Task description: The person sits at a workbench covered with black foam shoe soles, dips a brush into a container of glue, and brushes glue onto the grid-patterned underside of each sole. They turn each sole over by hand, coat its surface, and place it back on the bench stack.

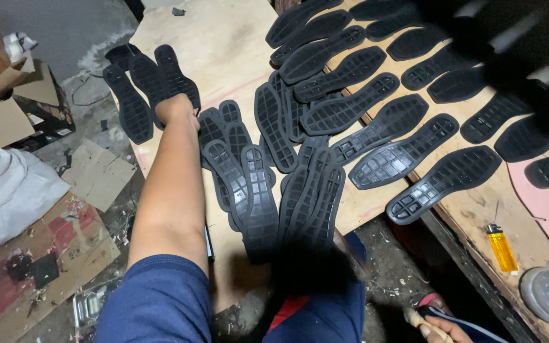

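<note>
The left arm stretches straight forward, bare below a blue sleeve, its left hand (174, 108) turned down with fingers curled under, while the right hand (441, 329) shows only partly at the bottom edge.

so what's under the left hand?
The left hand rests on overlapping black rubber shoe soles lying on a plywood board. The fingers are hidden beyond the hand, so its grip and anything directly beneath cannot be seen.

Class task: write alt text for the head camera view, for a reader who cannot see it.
The person's left hand reaches over a wooden board to a pile of black rubber shoe soles. More soles lie in rows alongside, near a yellow lighter.
</note>
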